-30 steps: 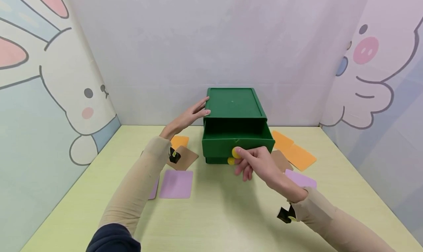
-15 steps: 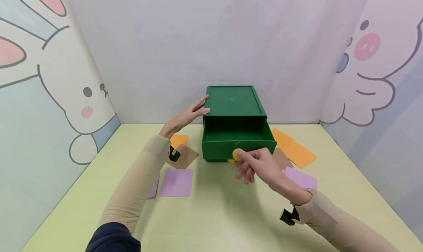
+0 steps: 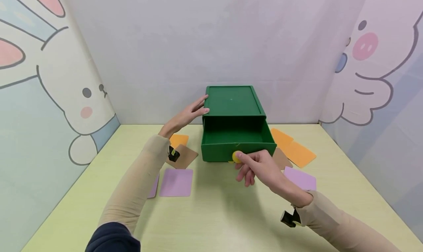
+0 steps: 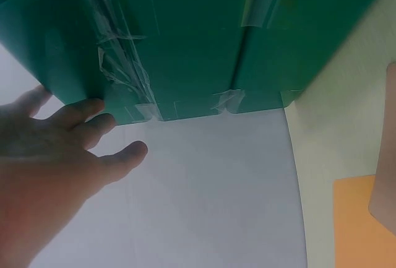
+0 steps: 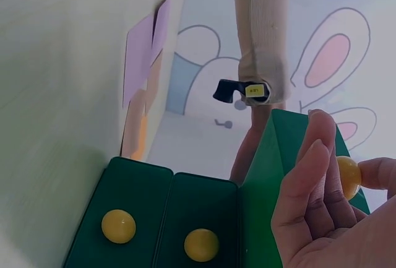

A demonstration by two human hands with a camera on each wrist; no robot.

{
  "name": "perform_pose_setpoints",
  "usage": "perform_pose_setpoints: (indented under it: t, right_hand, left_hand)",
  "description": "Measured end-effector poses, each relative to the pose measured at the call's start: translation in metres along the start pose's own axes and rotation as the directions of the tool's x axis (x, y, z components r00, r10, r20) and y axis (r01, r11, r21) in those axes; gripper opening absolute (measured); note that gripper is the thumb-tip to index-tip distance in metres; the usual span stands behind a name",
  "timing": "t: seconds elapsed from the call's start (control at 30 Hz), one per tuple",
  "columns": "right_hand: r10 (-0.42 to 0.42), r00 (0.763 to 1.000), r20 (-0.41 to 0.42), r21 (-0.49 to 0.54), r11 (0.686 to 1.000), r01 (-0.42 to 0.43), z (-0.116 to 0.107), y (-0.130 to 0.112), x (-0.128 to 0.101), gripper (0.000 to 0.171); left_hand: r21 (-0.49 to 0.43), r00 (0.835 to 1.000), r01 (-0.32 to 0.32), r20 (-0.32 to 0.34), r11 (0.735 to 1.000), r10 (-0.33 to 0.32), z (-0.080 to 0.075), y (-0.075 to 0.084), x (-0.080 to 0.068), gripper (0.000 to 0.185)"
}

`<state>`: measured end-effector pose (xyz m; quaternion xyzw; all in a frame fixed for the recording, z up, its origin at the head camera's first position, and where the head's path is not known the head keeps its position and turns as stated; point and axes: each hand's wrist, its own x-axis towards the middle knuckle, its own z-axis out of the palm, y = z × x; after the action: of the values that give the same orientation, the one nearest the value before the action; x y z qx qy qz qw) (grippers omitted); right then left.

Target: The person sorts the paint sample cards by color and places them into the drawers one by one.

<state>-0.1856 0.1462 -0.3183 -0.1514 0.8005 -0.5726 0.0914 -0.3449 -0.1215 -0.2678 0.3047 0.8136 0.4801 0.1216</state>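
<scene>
A green cabinet of drawers [image 3: 231, 101] stands at the back of the table, its top drawer [image 3: 214, 152] pulled well out. The drawer's visible interior holds nothing. My right hand [image 3: 262, 167] pinches the yellow round knob [image 3: 236, 156] on that drawer between thumb and index finger, while its other fingers curl loosely below. My left hand [image 3: 185, 116] rests with extended fingers against the cabinet's upper left edge. In the left wrist view, clear tape [image 4: 120, 51] runs along the cabinet's green side. Two lower drawers [image 5: 145, 184] with yellow knobs [image 5: 118, 226] are closed in the right wrist view.
Left of the cabinet lie orange [image 3: 179, 139], brown [image 3: 185, 157] and purple [image 3: 176, 182] square cards. More orange [image 3: 300, 154], brown [image 3: 281, 159] and purple [image 3: 300, 178] cards lie to the right, near my right forearm. A pale wall [image 3: 158, 54] rises behind.
The top drawer has come further out toward me, with my right hand still pinching its knob. My left hand has stayed at the cabinet's edge.
</scene>
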Motion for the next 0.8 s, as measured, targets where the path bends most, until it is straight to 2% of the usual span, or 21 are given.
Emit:
perform_pose_setpoints:
  t: [0.33,0.43,0.5,0.57,0.63,0.67,0.73,0.77,0.8]
  right_hand:
    - [-0.03,0.999,-0.02,-0.015,0.999,0.029,-0.001,0.002,-0.004,0.051]
    - [-0.084,0.995,-0.06,-0.06,0.995,0.081,-0.007,-0.001,-0.013,0.05]
    - [-0.153,0.981,-0.121,-0.084,0.986,0.144,-0.014,-0.005,-0.021,0.047]
    - [-0.243,0.947,-0.209,-0.111,0.968,0.224,-0.023,-0.009,-0.029,0.044]
    - [-0.335,0.888,-0.316,-0.139,0.942,0.306,-0.034,-0.01,-0.033,0.04]
    - [-0.386,0.849,-0.36,-0.178,0.922,0.344,-0.041,-0.008,-0.034,0.038]
    - [-0.487,0.779,-0.395,-0.31,0.869,0.386,-0.057,-0.001,-0.032,0.032]
    - [-0.53,0.756,-0.384,-0.397,0.834,0.383,-0.065,0.006,-0.03,0.027]
    - [-0.561,0.75,-0.351,-0.494,0.791,0.361,-0.073,0.014,-0.027,0.022]
  left_hand:
    - [0.01,1.0,-0.005,-0.008,1.0,0.005,-0.001,-0.001,0.0,0.067]
    - [0.013,1.0,-0.005,-0.008,1.0,0.005,-0.001,-0.002,0.001,0.067]
    - [0.012,1.0,-0.002,-0.01,1.0,0.002,-0.002,-0.008,0.005,0.067]
    - [0.009,1.0,-0.002,-0.015,1.0,0.002,-0.003,-0.016,0.01,0.067]
    - [0.005,1.0,-0.004,-0.025,1.0,0.004,-0.004,-0.023,0.014,0.067]
    - [0.003,1.0,-0.006,-0.031,1.0,0.006,-0.005,-0.027,0.016,0.066]
    - [0.004,0.999,-0.013,-0.04,1.0,0.013,-0.004,-0.031,0.018,0.066]
    - [0.004,0.999,-0.015,-0.043,1.0,0.015,-0.004,-0.032,0.018,0.065]
    - [0.004,0.999,-0.018,-0.044,1.0,0.018,-0.003,-0.033,0.018,0.065]
